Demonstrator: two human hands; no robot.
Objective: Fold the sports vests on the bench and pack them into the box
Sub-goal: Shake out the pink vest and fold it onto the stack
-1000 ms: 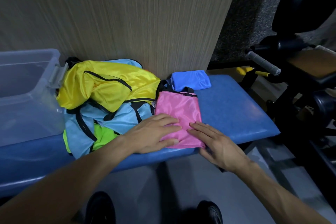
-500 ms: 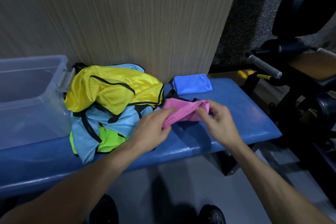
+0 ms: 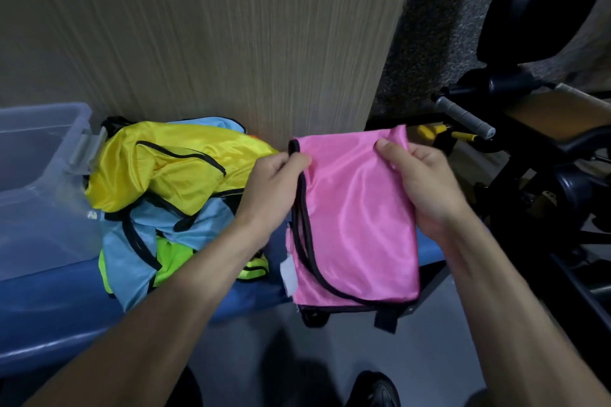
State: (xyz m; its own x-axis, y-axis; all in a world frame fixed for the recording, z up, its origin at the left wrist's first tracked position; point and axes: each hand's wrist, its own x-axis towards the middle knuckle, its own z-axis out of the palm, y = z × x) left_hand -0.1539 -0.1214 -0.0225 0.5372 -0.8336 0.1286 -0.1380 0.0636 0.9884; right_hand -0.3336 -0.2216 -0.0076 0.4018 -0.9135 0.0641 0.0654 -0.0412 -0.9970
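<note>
A pink sports vest (image 3: 357, 218) with black trim hangs in the air over the blue bench (image 3: 56, 317), folded lengthwise. My left hand (image 3: 271, 188) pinches its top left corner and my right hand (image 3: 420, 188) grips its top right corner. To the left on the bench lies a heap of loose vests: a yellow one (image 3: 172, 168) on top, a light blue one (image 3: 158, 231) and a neon green one (image 3: 172, 261) beneath. The clear plastic box (image 3: 43, 188) stands at the bench's left end, against the heap.
A wood-grain wall panel (image 3: 231, 36) rises right behind the bench. Black gym equipment with a grey handle (image 3: 463, 117) crowds the right side. My dark shoes (image 3: 373, 390) stand on the grey floor below the bench's front edge.
The pink vest lay flat on the bench under both hands. Both hands took hold of it and lifted it, and it now hangs from its top corners.
</note>
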